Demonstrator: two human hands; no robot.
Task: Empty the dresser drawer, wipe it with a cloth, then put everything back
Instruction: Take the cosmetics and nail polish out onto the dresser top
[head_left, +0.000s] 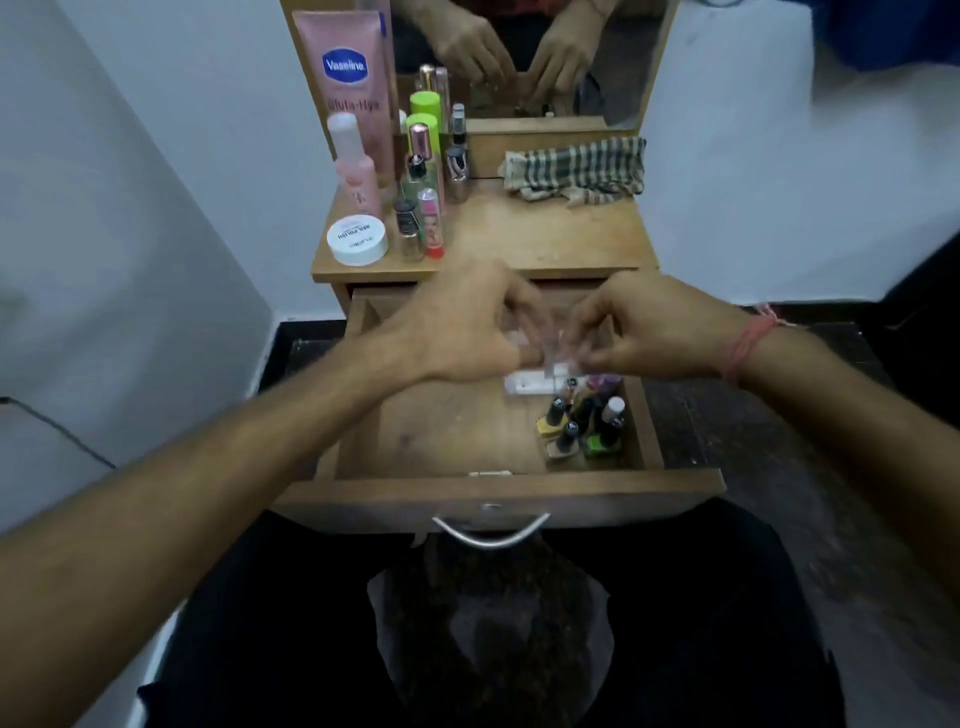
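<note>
The wooden dresser drawer (498, 493) stands pulled open below the dresser top. Over its middle, my left hand (457, 327) and my right hand (644, 332) both pinch a small clear plastic item (540, 338), which is blurred. Just under it lies a clear flat case (535, 382) on the drawer floor. Several nail polish bottles (582, 421) are clustered in the drawer's right part. The left part of the drawer floor is bare wood. A checked cloth (576, 169) lies crumpled at the back right of the dresser top.
Cosmetics crowd the dresser top's left side: a pink Vaseline tube (348, 78), a white round jar (357, 240), and several small bottles. A mirror (524, 57) behind them reflects my hands. The drawer's metal handle (491, 530) faces my lap.
</note>
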